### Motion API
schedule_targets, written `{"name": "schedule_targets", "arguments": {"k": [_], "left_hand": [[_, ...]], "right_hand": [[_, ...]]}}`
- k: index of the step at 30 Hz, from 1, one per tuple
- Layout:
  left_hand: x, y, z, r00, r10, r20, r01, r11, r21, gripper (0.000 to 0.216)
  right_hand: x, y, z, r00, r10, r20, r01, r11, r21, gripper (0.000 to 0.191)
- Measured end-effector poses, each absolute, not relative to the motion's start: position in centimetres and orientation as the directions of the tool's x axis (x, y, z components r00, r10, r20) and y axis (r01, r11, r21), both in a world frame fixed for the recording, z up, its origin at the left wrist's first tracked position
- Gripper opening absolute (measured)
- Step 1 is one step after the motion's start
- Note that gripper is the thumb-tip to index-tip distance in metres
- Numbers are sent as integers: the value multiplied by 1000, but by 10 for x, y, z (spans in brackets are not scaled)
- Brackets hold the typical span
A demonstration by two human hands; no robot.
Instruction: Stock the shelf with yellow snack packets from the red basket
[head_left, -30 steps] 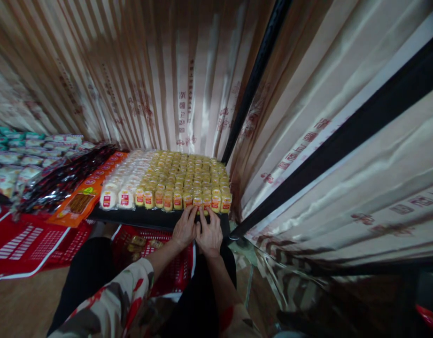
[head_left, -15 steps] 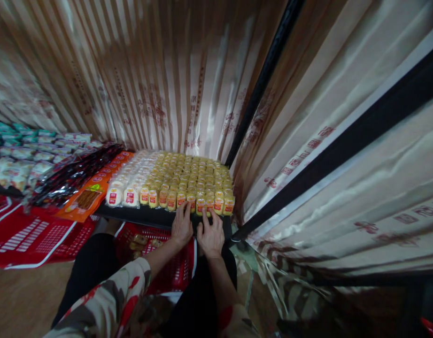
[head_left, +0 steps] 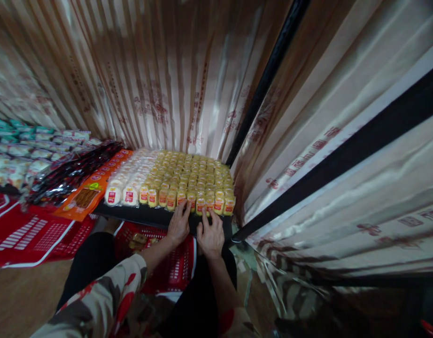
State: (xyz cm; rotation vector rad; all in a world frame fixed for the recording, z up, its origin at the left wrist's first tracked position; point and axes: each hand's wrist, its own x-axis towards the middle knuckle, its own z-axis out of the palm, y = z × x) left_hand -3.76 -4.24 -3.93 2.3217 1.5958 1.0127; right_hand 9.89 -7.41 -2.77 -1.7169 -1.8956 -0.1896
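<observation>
Rows of small yellow wrapped snacks (head_left: 191, 180) with red labels fill the right part of a low black shelf (head_left: 146, 217). White wrapped snacks (head_left: 127, 180) lie to their left. My left hand (head_left: 178, 226) rests on the shelf's front edge, fingers stretched out and touching the front row of yellow snacks. My right hand (head_left: 210, 235) lies beside it, fingers spread, its tips at the same front row. Neither hand holds anything.
A red plastic basket (head_left: 167, 265) with a few packets sits on the floor under my arms. Orange packets (head_left: 93, 190), dark packets (head_left: 72, 176) and pale packets (head_left: 22, 155) line the shelf to the left. Striped plastic curtains (head_left: 174, 80) hang behind and at right.
Both hands have stayed at the front row of yellow snacks, with the fingers shifting slightly. The view has tilted a little.
</observation>
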Motion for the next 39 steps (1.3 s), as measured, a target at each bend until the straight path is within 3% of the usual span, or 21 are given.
{"name": "schedule_targets", "arguments": {"k": [24, 39], "left_hand": [[-35, -47, -38, 159, 893, 421, 757, -384, 529, 64], [-36, -48, -30, 127, 909, 398, 716, -361, 598, 59]], "right_hand": [[101, -72, -32, -12, 844, 537, 925, 213, -315, 47], [101, -75, -30, 47, 807, 589, 867, 260, -425, 42]]}}
